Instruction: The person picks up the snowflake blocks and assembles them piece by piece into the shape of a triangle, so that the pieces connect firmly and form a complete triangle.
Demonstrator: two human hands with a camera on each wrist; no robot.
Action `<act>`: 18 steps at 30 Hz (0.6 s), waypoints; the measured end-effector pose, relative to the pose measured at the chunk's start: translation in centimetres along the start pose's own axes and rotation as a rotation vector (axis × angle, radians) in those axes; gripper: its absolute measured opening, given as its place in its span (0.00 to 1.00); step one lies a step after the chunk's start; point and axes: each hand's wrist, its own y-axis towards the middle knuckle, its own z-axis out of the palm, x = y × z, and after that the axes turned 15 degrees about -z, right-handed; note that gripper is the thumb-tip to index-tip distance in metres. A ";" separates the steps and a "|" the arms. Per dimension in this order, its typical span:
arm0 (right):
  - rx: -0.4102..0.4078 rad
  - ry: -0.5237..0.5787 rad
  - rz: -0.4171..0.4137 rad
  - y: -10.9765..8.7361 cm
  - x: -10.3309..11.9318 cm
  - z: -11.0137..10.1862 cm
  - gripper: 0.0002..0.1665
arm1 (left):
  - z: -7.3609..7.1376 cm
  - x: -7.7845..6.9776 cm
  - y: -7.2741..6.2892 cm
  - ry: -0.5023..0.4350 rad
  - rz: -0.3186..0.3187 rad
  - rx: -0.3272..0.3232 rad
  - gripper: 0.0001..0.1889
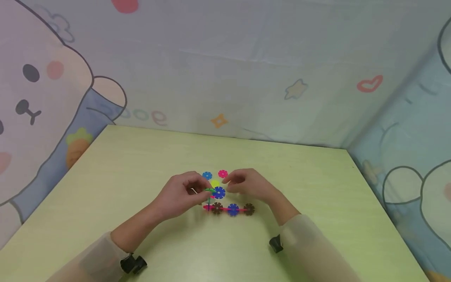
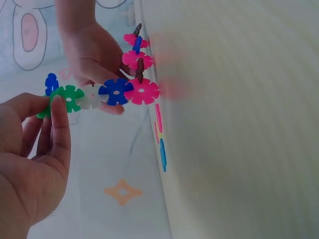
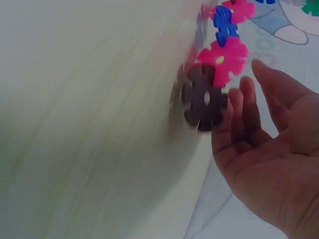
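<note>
My left hand [image 1: 184, 194] pinches a green notched disc [image 2: 70, 98] between thumb and fingers, at one end of a chain of interlocking plastic snowflake discs. A blue disc [image 2: 51, 83] stands upright beside the fingertips. From the green end run a whitish disc [image 2: 91, 96], a dark blue disc [image 2: 116, 92] and a pink disc [image 2: 142, 91]. There the chain bends into a row of pink discs with upright brown and blue ones, ending at a brown disc [image 3: 204, 98]. My right hand [image 1: 251, 185] holds nothing, its fingers loosely bent beside the chain.
Beyond the hands, a light blue disc [image 1: 207, 176], a pink disc [image 1: 222, 173] and a yellow disc [image 1: 215, 183] lie loose on the pale table [image 1: 299, 168]. Cartoon-printed cloth [image 1: 239, 78] hangs behind the table's far edge.
</note>
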 end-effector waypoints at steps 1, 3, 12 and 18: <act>0.028 -0.021 -0.007 0.5 0.0 0.4 0.11 | 0.0 0.1 0.0 -0.003 0.004 0.002 0.04; 0.070 -0.058 -0.010 1.3 0.0 1.1 0.09 | -0.1 0.1 0.0 -0.005 0.011 0.005 0.03; 0.053 -0.172 0.029 3.0 0.9 3.3 0.09 | -0.1 0.1 0.0 0.004 0.031 -0.004 0.02; 0.066 -0.225 0.071 2.4 0.7 2.9 0.10 | 0.0 -0.1 0.1 -0.002 0.002 0.010 0.03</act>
